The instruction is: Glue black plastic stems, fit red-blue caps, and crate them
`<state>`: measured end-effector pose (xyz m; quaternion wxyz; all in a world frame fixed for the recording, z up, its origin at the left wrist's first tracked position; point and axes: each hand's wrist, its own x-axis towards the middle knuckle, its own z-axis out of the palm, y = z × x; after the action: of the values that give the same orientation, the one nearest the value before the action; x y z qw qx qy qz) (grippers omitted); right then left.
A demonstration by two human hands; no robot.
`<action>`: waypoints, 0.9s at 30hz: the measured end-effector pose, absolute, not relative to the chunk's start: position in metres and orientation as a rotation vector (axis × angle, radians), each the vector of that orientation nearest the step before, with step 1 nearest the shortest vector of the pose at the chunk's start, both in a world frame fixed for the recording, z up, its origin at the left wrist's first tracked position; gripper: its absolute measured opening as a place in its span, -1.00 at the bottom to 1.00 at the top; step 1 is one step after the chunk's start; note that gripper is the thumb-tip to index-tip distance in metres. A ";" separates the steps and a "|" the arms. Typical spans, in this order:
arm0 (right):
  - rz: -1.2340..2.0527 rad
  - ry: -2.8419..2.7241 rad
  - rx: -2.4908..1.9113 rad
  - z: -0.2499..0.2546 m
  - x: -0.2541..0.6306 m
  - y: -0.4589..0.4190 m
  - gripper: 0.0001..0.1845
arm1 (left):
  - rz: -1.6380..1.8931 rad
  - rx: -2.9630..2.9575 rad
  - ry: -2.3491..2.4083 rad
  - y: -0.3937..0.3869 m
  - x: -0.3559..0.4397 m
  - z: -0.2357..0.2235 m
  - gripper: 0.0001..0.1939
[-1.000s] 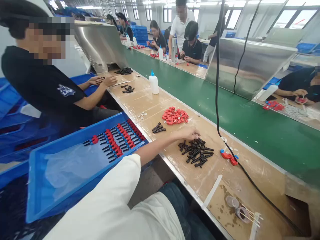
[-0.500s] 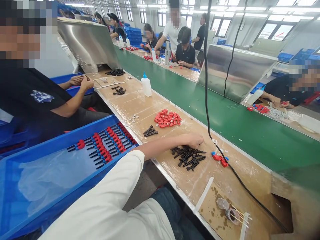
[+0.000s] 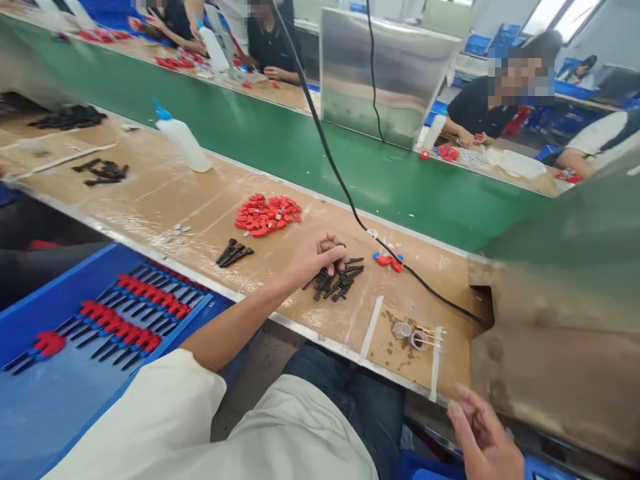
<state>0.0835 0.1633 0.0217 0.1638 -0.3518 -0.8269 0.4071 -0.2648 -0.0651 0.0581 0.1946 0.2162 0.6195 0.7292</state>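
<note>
My left hand [image 3: 325, 253] is over the pile of black plastic sticks [image 3: 341, 283], its fingers curled in against the thumb. A dark bit shows at its fingertips, seemingly one of the black pieces, mostly hidden by the hand. Low on the right, past the table edge, my right hand [image 3: 487, 437] has its thumb and fingers apart with nothing visible between them. Left of my left hand lie a small bunch of black sticks [image 3: 234, 253] and a heap of red plastic pieces [image 3: 267, 215]. A few red and blue pieces [image 3: 388, 260] sit to the right of the pile.
A black cable [image 3: 345, 190] hangs across the table. Two small cups [image 3: 418, 340] with cotton swabs stand on a stained board. A white bottle [image 3: 185, 141] stands near the green belt [image 3: 260, 143]. At left, a blue bin [image 3: 55, 420] holds rows of assembled red, blue and black pieces.
The view has swung right and downward. My right hand has come into view. My left hand, earlier reaching over the pile's far side, now shows curled fingers above it.
</note>
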 end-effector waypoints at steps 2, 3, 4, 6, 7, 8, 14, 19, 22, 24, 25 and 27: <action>1.310 -2.172 -1.096 0.020 0.060 0.166 -0.34 | 1.976 0.491 1.469 -0.060 -0.236 0.055 -0.48; 1.383 -2.104 -1.107 0.018 0.047 0.168 -0.29 | 1.920 0.430 1.354 -0.055 -0.222 0.052 -0.44; 1.446 -2.072 -1.099 0.017 0.034 0.170 -0.27 | 1.867 0.369 1.255 -0.049 -0.209 0.047 -0.40; 1.520 -2.051 -1.052 0.016 0.013 0.173 -0.31 | 1.786 0.259 1.113 -0.037 -0.187 0.035 -0.36; 1.533 -2.051 -1.026 0.016 0.006 0.174 -0.35 | 1.768 0.211 1.067 -0.032 -0.178 0.028 -0.35; 1.537 -2.051 -1.004 0.016 0.001 0.174 -0.39 | 1.753 0.174 1.032 -0.029 -0.171 0.021 -0.36; 1.415 -2.144 -0.870 0.017 -0.007 0.171 -0.57 | 1.703 0.096 0.924 -0.025 -0.147 -0.003 -0.39; 0.965 -2.387 -0.631 0.023 -0.006 0.173 -0.65 | 1.680 0.084 0.782 -0.025 -0.140 -0.003 -0.43; 0.737 -2.471 -0.470 0.029 -0.003 0.176 -0.66 | 1.660 0.066 0.745 -0.024 -0.138 0.001 -0.47; 0.706 -2.480 -0.435 0.032 -0.001 0.178 -0.67 | 1.634 0.048 0.733 -0.024 -0.136 0.003 -0.48; 0.717 -2.472 -0.458 0.033 -0.001 0.178 -0.66 | 1.623 0.038 0.726 -0.023 -0.135 0.004 -0.48; 0.774 -2.434 -0.574 0.035 0.000 0.179 -0.62 | 1.608 0.011 0.706 -0.022 -0.132 0.006 -0.51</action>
<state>0.0002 0.1791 0.0348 0.2588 -0.2117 -0.8981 0.2856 -0.1321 -0.0225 0.0055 0.6384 0.0048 0.3094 0.7047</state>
